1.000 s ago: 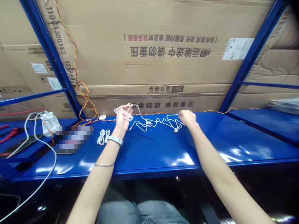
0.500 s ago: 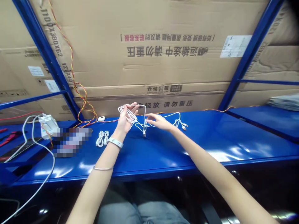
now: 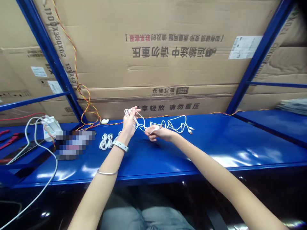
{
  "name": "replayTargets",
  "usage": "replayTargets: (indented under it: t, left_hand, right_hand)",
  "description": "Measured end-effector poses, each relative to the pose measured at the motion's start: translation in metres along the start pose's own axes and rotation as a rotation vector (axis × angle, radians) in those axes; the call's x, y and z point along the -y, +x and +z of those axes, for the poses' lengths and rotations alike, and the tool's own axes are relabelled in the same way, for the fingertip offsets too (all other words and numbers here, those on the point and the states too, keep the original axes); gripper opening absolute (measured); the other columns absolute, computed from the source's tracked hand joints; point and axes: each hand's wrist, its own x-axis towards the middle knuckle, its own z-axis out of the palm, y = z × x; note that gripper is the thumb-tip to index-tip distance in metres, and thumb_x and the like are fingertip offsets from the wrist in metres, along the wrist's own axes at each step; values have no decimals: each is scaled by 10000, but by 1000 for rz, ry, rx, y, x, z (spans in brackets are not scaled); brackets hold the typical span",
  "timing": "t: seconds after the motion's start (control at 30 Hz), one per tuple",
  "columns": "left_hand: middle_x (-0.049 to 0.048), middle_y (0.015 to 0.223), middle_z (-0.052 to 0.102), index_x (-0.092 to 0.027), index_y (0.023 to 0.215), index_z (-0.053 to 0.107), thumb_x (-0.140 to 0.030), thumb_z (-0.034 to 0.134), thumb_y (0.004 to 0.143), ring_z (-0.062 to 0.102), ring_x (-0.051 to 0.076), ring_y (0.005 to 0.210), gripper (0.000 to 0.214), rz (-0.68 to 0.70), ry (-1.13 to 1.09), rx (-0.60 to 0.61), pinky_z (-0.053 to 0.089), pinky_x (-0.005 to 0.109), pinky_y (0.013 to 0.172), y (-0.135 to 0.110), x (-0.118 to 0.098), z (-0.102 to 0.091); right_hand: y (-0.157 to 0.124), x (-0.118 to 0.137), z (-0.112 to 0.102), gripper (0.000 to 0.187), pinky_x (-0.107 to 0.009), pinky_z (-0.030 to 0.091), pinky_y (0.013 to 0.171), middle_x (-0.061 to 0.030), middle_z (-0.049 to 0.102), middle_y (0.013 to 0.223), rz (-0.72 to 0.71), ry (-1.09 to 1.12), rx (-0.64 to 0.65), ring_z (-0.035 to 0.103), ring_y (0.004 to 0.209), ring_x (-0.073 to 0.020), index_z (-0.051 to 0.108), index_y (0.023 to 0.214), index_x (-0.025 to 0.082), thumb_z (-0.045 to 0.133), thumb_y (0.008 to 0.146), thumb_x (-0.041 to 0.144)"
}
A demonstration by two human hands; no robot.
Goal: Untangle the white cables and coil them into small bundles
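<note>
My left hand [image 3: 129, 123] is closed around loose coils of a white USB cable [image 3: 144, 118], just above the blue shelf [image 3: 153, 159]. To its right, my right hand [image 3: 157, 132] pinches the free end of that cable, and a white plug end lies across the fingers. More white cable [image 3: 177, 130] is spread in loops beyond my right hand, with USB plugs at its right end. Left of my left wrist lie small tied bundles of white cable [image 3: 103, 142]; my wrist partly hides one of them.
A white power strip [image 3: 50, 127] with thick white leads stands at the left, near red-handled tools [image 3: 11, 143]. Twisted red-yellow wire [image 3: 87, 102] hangs by the left post and runs along the back. Cardboard boxes [image 3: 168, 73] wall off the rear. A small white case [image 3: 105, 121] sits behind the bundles.
My right hand has closed on the hanging cable end and moved slightly down and left. The fingers of my left hand have curled tighter around the coils.
</note>
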Motion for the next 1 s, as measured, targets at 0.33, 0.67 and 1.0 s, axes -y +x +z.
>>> replayTargets:
  t: [0.33,0.67,1.0]
  left_hand:
    - [-66,541,412,-198,736,490,-485,541,876,372,65,435,323,230,480,73,320,199,447,-7,6,0]
    - [-58,526,445,-174,755,563,-494,599,831,373,74,451,331,64,624,206,296,208,455,-10,9,-2]
    - [-4,748,587,-158,1072,627,-508,778,654,496,82,544,566,-44,419,553,403,216,514,-25,11,11]
  right_hand:
    - [1,-1,4,145,-259,465,641,7,570,621,19,298,-71,562,605,-115,593,970,136,587,846,212]
    - [-12,13,-13,326,-265,516,815,-3,668,847,-163,344,-342,634,769,-108,598,972,193,712,675,124]
    - [3,-1,-17,303,-326,527,763,-46,689,760,-330,139,-771,657,745,-176,610,795,179,789,624,354]
